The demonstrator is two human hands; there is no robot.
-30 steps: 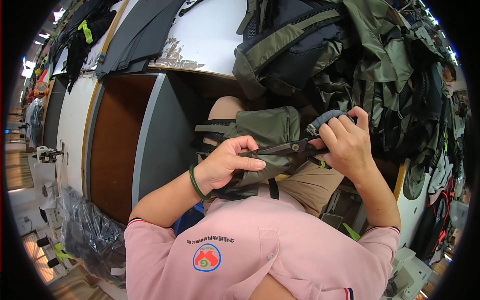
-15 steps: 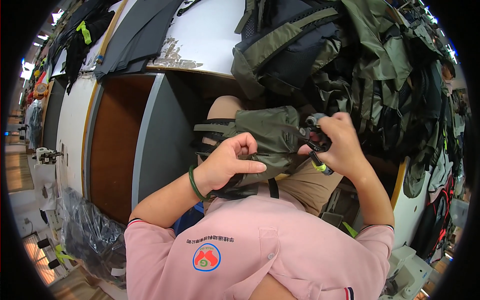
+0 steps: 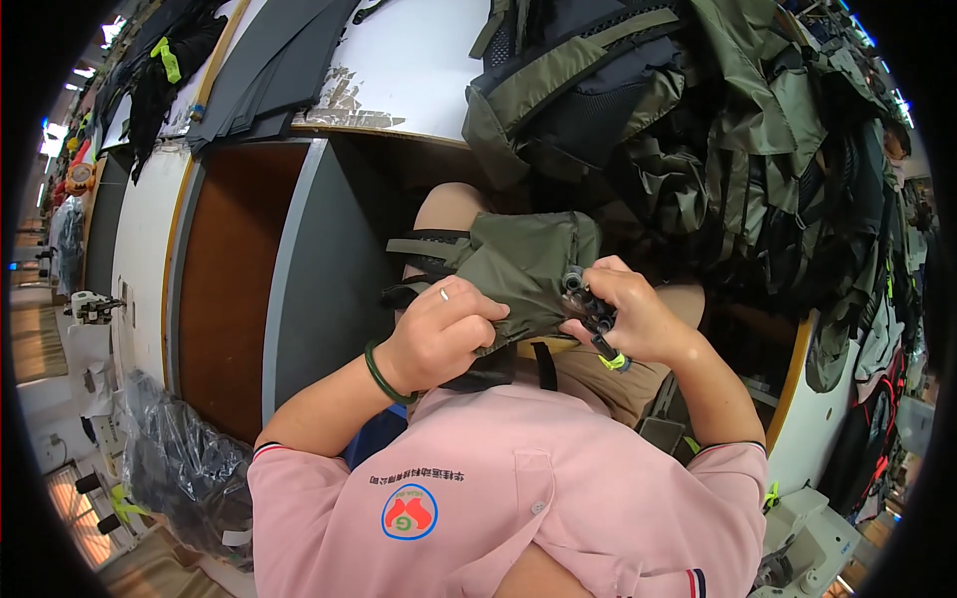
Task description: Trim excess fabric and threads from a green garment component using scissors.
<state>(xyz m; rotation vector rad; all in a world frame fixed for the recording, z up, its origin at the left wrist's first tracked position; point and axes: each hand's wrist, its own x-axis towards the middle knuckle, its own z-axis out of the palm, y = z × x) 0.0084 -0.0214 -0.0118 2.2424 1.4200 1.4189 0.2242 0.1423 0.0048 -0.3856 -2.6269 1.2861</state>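
Note:
An olive-green backpack [image 3: 528,261] with black straps lies across my lap. At its near left edge my left hand [image 3: 437,334] is closed, thumb and fingers pinching the green fabric. My right hand [image 3: 640,311] is wrapped round a black hand tool [image 3: 595,311] with a round end and a yellow-green band near its lower tip; its exact kind I cannot make out. The tool is held over the right side of the backpack, close to the fabric. My palm and fingers hide part of it.
More olive and black backpacks [image 3: 588,110] are heaped on the white table ahead and to the right. Dark grey sheets [image 3: 264,75] hang over the table edge beside grey-edged compartments [image 3: 289,269]. Clear plastic wrapping [image 3: 184,468] lies at the left, a white machine [image 3: 812,543] at lower right.
My right hand has moved left and slightly down with the black tool, nearer to my left hand. My left fingers have turned and closed on the backpack's fabric.

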